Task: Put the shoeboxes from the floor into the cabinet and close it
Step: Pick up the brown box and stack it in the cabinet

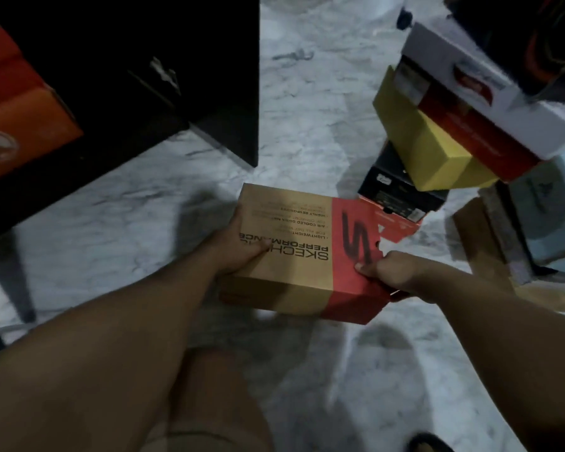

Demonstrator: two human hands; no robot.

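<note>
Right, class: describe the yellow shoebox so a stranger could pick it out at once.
Start at the untidy stack of shoeboxes on the marble floor, to the right of the dark cabinet. Under the white-lidded red cardboard box and above the black one sits the plain yellow cardboard shoebox, the only yellow one.

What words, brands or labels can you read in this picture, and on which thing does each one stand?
"SKECHERS PERFORMANCE": tan and red shoebox, upside down, partly covered by the left hand.
Large "S": same box's red end, by the right hand.
Small bullet lines, including "LIGHTWEIGHT": mostly blurred.
Black box label: unreadable.
White box logo: blurred.
</note>
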